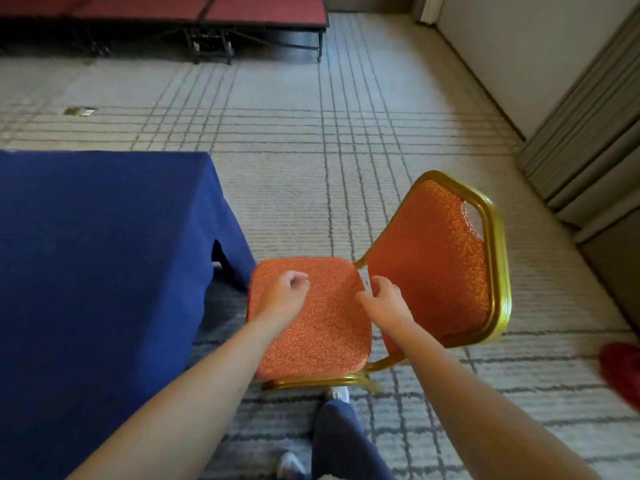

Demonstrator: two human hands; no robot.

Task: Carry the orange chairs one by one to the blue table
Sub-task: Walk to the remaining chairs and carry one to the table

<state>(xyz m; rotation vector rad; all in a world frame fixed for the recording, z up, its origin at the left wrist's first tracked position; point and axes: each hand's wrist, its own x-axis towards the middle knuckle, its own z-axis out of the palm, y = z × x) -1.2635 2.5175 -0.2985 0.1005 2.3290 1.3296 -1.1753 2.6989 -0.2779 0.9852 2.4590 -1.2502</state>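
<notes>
An orange chair (322, 327) with a gold metal frame stands on the carpet just off the right end of the blue table (97, 258). Its seat faces the table and its backrest (436, 258) is on the right. My left hand (284, 296) hovers over the left part of the seat with its fingers curled into a fist, holding nothing. Over the gap between seat and backrest is my right hand (384, 303), fingers loosely curled and thumb pointing left, gripping nothing that I can see.
A red-topped stage platform (207, 12) on black legs runs along the far wall. Grey folded partition panels (588, 140) line the right side. Something red and blurred (623, 368) lies at the right edge. My legs and shoes (339, 441) are below the chair.
</notes>
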